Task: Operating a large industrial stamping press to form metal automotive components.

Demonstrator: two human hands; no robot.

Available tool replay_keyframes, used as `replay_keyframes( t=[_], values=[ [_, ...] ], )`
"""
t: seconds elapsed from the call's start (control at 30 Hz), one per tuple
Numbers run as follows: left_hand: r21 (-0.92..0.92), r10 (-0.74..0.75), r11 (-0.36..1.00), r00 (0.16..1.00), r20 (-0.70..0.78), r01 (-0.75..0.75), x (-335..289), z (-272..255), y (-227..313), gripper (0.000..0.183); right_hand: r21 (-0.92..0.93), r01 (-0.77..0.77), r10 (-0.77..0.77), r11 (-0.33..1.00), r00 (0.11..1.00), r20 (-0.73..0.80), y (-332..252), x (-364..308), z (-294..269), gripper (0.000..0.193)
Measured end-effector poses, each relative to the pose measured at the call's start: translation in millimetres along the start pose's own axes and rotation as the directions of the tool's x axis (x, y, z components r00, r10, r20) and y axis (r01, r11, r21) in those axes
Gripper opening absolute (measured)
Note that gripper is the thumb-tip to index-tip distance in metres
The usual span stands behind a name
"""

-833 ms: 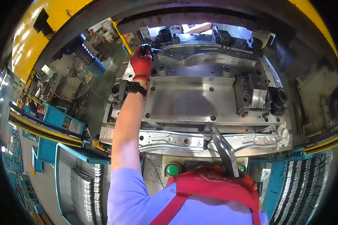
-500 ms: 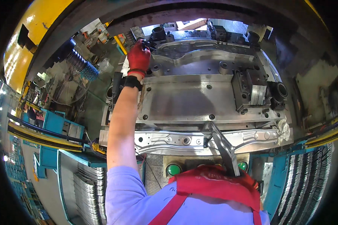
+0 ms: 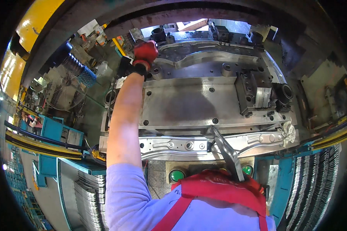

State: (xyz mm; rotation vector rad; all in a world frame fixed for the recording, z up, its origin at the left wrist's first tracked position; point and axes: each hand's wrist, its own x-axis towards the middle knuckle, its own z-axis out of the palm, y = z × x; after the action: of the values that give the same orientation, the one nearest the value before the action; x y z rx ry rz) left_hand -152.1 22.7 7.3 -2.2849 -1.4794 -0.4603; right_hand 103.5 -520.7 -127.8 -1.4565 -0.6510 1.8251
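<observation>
My left hand (image 3: 145, 51), in a red glove with a dark wristband, reaches to the far left of a large steel die (image 3: 177, 102). Its fingers are curled, and whatever lies in them is hidden. Beside it, along the back of the die, runs a curved raised metal form (image 3: 212, 54). A long shiny pressed panel (image 3: 164, 144) lies along the front ledge. From that ledge a slim dark metal bar (image 3: 228, 154) slants toward my chest, its near end against my red apron (image 3: 216, 186). My right hand cannot be made out behind the apron.
Green push buttons (image 3: 177, 175) sit on a panel close to my body. Racks of stacked metal parts (image 3: 90, 196) stand at left and right. A guide post (image 3: 284, 92) and block (image 3: 263, 96) rise at the die's right. A crumpled cloth (image 3: 288, 133) lies at the front right corner.
My left hand has turned at the wrist, its fist now pointing more to the right at the die's far left. The view has shifted slightly. The bar and the panel keep their places.
</observation>
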Motion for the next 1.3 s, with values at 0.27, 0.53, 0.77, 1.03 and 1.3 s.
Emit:
replay_keyframes(
  t=[0.27, 0.53, 0.77, 1.03, 1.3],
  values=[
    [-0.229, -0.084, 0.972, 0.992, -0.096, 0.060, 6, -29, 5, 0.026, 0.037, -0.017, 0.017, 0.999, 1.000, 0.004, 1, 0, 0, 0.063],
    [-0.228, -0.257, 0.953, 0.933, -0.250, 0.201, -12, -36, 10, 0.023, -0.260, 0.025, -0.035, 0.965, 0.999, -0.035, 10, -5, -15, 0.067],
    [-0.438, -0.135, 0.887, 0.826, -0.548, -0.146, -148, -55, 64, 0.023, 0.125, 0.113, -0.115, 0.986, 0.993, 0.002, 40, -20, -69, 0.082],
    [-0.316, 0.054, 0.946, 0.995, -0.081, -0.077, -240, -50, 80, 0.030, -0.582, 0.502, -0.598, 0.640, 0.801, 0.035, -142, -19, -4, 0.103],
    [-0.577, -0.069, 0.811, 0.962, -0.263, -0.100, -266, -76, 77, 0.047, -0.964, -0.002, -0.845, -0.268, 0.481, 0.234, -272, 61, 67, 0.098]
  ],
)
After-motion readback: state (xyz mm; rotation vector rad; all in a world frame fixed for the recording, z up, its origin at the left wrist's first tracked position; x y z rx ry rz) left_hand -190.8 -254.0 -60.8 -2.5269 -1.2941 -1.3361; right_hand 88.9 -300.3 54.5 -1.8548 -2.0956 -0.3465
